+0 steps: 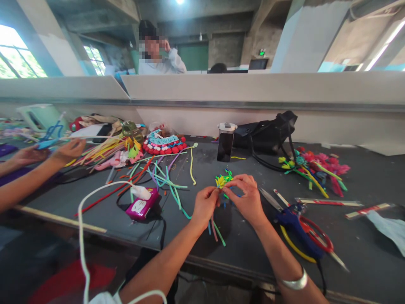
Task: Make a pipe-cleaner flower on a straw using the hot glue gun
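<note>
Above the desk in the head view, my left hand (205, 204) pinches a small yellow pipe-cleaner flower (220, 181) near its base. Pink, green and blue fuzzy stems (216, 231) hang below that hand. My right hand (246, 197) meets it from the other side, thumb and forefinger closed at the flower's edge. The fingers partly hide the exact grip. Small green and blue pieces (228, 172) show just behind the flower. Loose pale green pipe cleaners (172, 190) lie left of my hands.
Scissors (316, 236) and a blue glue gun (295, 226) lie right of my forearm. Finished pipe-cleaner flowers (329, 166), a black bag (265, 137) and a phone (225, 147) stand behind. Left are a purple power block (143, 204), a white cable (81, 228) and a co-worker's hands (68, 151).
</note>
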Tool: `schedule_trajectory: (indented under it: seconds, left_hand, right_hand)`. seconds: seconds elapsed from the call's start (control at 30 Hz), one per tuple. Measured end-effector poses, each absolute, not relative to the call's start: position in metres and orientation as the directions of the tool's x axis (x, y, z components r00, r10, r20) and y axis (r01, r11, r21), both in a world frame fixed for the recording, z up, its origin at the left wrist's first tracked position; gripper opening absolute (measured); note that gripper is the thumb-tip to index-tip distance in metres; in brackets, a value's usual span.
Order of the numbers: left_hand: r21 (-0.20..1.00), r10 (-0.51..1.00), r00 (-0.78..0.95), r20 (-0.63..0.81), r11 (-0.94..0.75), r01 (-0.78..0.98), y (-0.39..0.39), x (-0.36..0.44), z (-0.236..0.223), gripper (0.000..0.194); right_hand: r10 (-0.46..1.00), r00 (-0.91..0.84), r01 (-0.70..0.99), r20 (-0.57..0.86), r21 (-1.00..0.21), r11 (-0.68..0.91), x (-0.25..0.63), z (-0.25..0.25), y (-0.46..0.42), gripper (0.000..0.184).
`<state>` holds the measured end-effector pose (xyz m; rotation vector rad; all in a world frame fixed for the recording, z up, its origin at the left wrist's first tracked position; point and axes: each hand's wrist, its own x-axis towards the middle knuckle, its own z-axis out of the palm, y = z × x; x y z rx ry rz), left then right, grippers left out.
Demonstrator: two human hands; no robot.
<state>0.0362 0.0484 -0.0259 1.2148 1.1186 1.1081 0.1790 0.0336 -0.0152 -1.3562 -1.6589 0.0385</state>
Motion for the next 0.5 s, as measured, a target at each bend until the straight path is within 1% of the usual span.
schedule_trajectory:
  seconds: [0.13,0.23,0.5]
  left_hand:
    - [0.991,0.988,0.131,0.076,-0.090,0.103,0.0490,0.0346,-0.0274,0.031]
    - [0.974,0.980,0.140,0.145,-0.166,0.152,0.0485,0.0336,-0.0268,0.032]
    - [0.946,0.969,0.132,0.209,-0.235,0.223,0.0455,0.0344,-0.0243,0.030]
  right_hand:
    - [0.756,0.063,0.781,0.652,-0.503,0.369,0.1782,-0.0135,0.0327,0.008]
    - [0.752,0.064,0.802,0.656,-0.482,0.352,0.1783,-0.0130,0.0326,0.008]
    - [0.754,0.051,0.808,0.655,-0.471,0.355,0.1784,-0.0129,0.0316,0.008]
